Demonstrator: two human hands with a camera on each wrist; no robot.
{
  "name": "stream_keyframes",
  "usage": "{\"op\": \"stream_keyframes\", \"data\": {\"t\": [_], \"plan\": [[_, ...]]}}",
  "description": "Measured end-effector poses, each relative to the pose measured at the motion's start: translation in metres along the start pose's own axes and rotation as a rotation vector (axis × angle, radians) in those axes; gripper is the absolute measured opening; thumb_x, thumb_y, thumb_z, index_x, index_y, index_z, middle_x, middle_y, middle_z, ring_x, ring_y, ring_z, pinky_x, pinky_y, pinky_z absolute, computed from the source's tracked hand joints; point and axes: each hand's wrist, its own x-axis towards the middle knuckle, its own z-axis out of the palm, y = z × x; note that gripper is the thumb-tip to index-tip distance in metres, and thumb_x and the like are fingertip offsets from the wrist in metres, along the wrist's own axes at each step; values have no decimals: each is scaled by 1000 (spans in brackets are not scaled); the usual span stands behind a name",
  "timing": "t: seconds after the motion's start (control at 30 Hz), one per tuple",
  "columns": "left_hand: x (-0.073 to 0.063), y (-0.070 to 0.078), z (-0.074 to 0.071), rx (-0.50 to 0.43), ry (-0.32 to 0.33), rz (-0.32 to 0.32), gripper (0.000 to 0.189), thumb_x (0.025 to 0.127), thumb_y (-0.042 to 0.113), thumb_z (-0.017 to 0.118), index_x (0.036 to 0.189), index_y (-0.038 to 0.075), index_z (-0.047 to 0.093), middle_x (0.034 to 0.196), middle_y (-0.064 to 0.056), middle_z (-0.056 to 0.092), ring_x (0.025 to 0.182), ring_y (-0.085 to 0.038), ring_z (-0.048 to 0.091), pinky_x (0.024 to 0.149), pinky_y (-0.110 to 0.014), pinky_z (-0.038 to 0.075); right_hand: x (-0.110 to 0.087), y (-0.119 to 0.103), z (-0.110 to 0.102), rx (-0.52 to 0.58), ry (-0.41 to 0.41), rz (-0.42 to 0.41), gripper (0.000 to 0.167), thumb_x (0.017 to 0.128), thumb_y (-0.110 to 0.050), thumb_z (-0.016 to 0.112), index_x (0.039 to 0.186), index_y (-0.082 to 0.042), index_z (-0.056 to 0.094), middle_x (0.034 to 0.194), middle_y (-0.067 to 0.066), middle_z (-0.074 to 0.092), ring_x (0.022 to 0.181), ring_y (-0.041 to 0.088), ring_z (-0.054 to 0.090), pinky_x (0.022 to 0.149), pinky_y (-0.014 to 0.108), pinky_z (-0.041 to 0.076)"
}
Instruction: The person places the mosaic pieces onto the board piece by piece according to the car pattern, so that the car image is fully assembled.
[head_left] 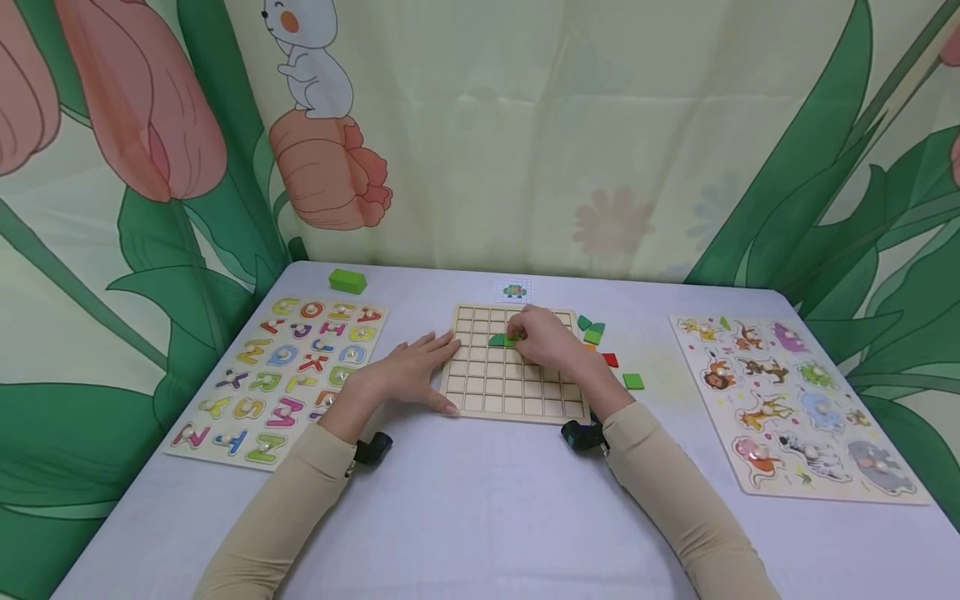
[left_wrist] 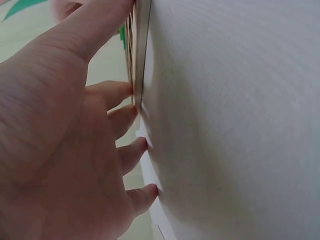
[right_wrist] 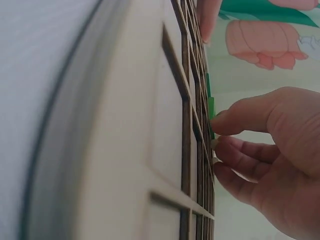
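A wooden grid board [head_left: 491, 392] lies on the table, and its raised dividers fill the right wrist view. My right hand [head_left: 551, 337] is over its upper middle, thumb and fingertips pinching a green square tile [head_left: 510, 342] down at the grid. Directly left of that tile, a dark green rounded piece [head_left: 497, 340] sits in a cell. Flat along the board's left edge rests my left hand [head_left: 415, 372], fingers spread and nearly straight. In the left wrist view its thumb [left_wrist: 107, 25] and fingertips touch the board's side and the white tablecloth.
Loose green tiles [head_left: 593, 336], a red tile [head_left: 611, 360] and another green square [head_left: 633, 382] lie right of the board. A pattern card [head_left: 514, 291] is behind it. An alphabet puzzle [head_left: 300, 333] lies left, an animal puzzle [head_left: 720, 417] right, a green block [head_left: 347, 282] at back left.
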Motion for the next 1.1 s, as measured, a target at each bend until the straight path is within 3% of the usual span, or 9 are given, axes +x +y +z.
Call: {"op": "stream_keyframes", "data": {"t": [0.3, 0.77, 0.97, 1.1], "plan": [[-1, 1, -1, -2, 1, -5, 117, 71, 69, 76, 160, 21, 19, 170, 0, 7, 157, -30, 5, 123, -63, 12, -1, 0, -3, -51, -29, -7, 29, 84, 0, 60, 108, -11, 71, 104, 8, 62, 92, 24, 54, 80, 35, 49], [-1, 1, 0, -13, 2, -3, 117, 70, 70, 76, 160, 22, 19, 169, 1, 8, 157, -30, 6, 123, -62, 12, -3, 8, -5, 17, -64, 26, 31, 86, 0, 59, 110, -11, 74, 108, 7, 62, 95, 23, 58, 83, 36, 51], [-1, 1, 0, -8, 3, -9, 117, 70, 69, 77, 160, 22, 19, 169, 0, 8, 157, -30, 6, 123, -62, 12, -6, 19, -18, 21, -52, 3, 29, 89, -1, 57, 111, -9, 74, 102, 7, 64, 89, 22, 56, 78, 35, 49], [-2, 2, -1, -9, 6, -7, 117, 71, 68, 77, 160, 21, 19, 169, -1, 9, 157, -31, 6, 123, -63, 12, -12, 30, -31, 32, -25, 45, 29, 91, -3, 56, 115, -6, 72, 102, 9, 67, 92, 24, 58, 80, 39, 50]]}}
